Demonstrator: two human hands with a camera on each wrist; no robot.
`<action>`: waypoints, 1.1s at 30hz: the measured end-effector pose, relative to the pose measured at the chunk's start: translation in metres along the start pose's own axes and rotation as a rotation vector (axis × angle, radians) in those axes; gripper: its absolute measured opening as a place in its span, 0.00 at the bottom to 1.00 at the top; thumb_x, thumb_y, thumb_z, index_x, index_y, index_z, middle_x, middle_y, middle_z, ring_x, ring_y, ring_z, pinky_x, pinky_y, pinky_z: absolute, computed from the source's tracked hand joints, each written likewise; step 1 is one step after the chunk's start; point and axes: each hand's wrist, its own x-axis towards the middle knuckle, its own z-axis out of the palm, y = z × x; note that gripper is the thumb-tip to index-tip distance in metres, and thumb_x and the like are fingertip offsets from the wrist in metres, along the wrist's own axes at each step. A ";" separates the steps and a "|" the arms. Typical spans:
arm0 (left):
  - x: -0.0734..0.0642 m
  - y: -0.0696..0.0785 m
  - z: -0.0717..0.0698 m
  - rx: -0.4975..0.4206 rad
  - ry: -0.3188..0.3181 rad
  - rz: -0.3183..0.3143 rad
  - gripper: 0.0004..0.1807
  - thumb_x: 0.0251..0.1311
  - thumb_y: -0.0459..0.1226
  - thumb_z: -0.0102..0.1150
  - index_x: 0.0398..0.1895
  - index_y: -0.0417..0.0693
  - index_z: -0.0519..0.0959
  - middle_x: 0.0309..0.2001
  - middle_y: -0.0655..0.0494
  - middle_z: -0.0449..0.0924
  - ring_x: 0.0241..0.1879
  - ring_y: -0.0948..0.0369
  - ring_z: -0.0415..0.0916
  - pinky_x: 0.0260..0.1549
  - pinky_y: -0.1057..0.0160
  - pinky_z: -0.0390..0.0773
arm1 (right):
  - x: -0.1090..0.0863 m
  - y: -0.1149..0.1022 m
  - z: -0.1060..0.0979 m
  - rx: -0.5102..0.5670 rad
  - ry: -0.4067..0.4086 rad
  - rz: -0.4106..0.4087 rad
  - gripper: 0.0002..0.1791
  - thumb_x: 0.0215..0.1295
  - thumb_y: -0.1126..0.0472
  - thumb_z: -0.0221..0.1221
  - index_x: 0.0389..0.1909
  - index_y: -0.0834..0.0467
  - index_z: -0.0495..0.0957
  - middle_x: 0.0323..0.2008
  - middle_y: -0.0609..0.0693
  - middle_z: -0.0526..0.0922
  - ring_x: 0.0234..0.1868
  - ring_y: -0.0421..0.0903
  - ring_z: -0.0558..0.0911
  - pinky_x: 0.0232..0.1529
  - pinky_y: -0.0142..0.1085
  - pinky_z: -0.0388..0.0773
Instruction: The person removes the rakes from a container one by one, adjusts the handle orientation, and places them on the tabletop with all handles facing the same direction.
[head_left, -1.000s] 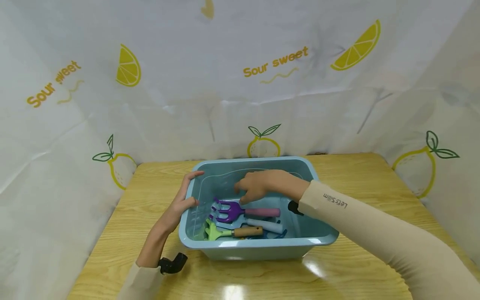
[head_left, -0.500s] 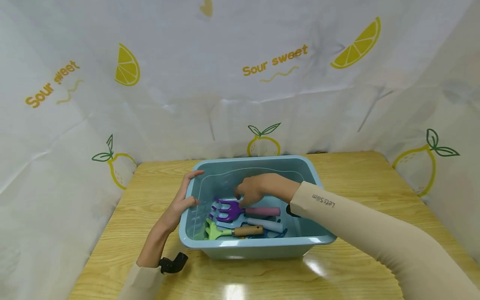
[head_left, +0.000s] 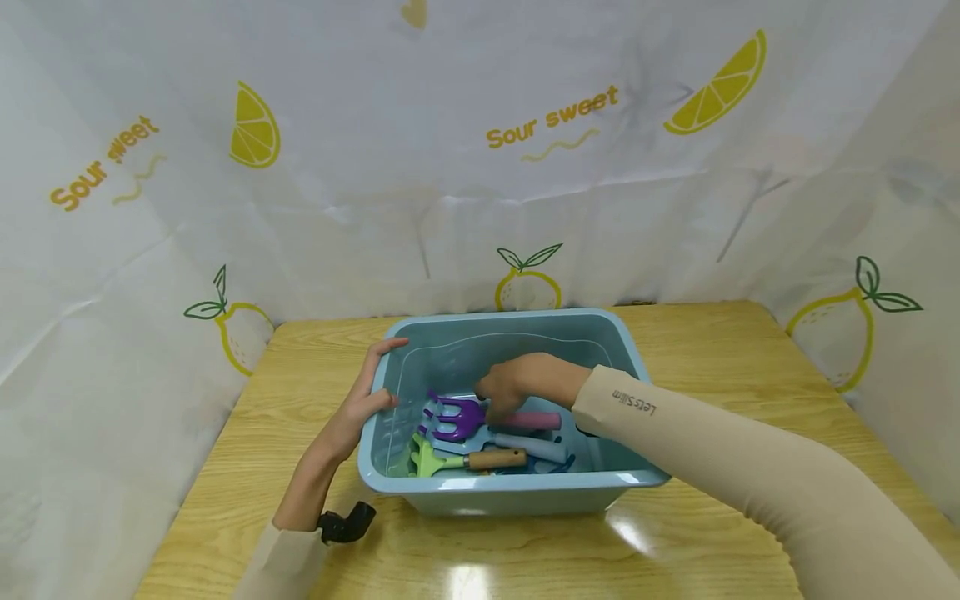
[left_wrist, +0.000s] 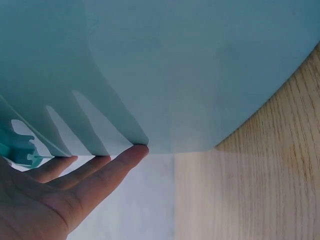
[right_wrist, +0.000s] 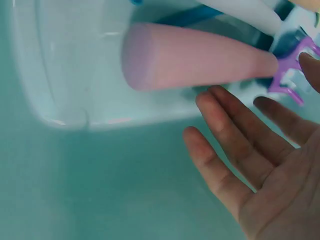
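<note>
Table (head_left: pixel 315 375), bin (head_left: pixel 525 482) on it. Left hand (head_left: pixel 358 417) clamped on bin's left rim, unmoved; looks like steadying. Right hand (head_left: pixel 521 379) inside bin, lower than a second ago, now covering part of the pink handle (right_wrist: pixel 200 60) of the fork (head_left: pixel 461 421): reach seems about done, fork not lifted. Its fingers are apart, not closed round the handle; contact, can't tell. Fork lies in bin, purple head toward left wall, beside blue tool (head_left: pixel 531 447); green rake (head_left: pixel 427 461) nearer front wall.
</note>
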 end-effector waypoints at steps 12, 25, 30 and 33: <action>0.001 0.001 0.000 0.000 -0.006 0.005 0.43 0.55 0.33 0.43 0.79 0.55 0.50 0.80 0.43 0.38 0.71 0.32 0.52 0.52 0.32 0.75 | 0.003 -0.001 0.010 0.015 0.020 0.011 0.13 0.70 0.51 0.63 0.49 0.52 0.78 0.38 0.46 0.80 0.38 0.42 0.76 0.43 0.37 0.75; 0.001 0.000 0.000 0.004 -0.010 -0.001 0.43 0.56 0.32 0.42 0.79 0.55 0.50 0.80 0.44 0.37 0.71 0.33 0.52 0.51 0.34 0.76 | 0.005 -0.006 0.017 -0.071 0.075 -0.023 0.03 0.70 0.58 0.62 0.41 0.52 0.81 0.31 0.45 0.78 0.31 0.41 0.76 0.34 0.33 0.72; 0.001 0.001 0.000 0.002 -0.012 0.003 0.43 0.56 0.32 0.42 0.79 0.55 0.50 0.80 0.44 0.36 0.72 0.32 0.52 0.52 0.33 0.75 | 0.004 -0.007 0.013 -0.079 0.083 -0.047 0.03 0.69 0.59 0.63 0.40 0.52 0.82 0.30 0.44 0.78 0.30 0.41 0.75 0.32 0.32 0.71; 0.000 0.002 0.000 0.007 -0.012 0.005 0.43 0.56 0.32 0.41 0.79 0.55 0.50 0.81 0.45 0.36 0.71 0.34 0.52 0.51 0.39 0.78 | 0.004 -0.007 0.011 -0.082 0.084 -0.055 0.03 0.68 0.59 0.64 0.40 0.51 0.82 0.31 0.45 0.79 0.31 0.42 0.76 0.34 0.33 0.72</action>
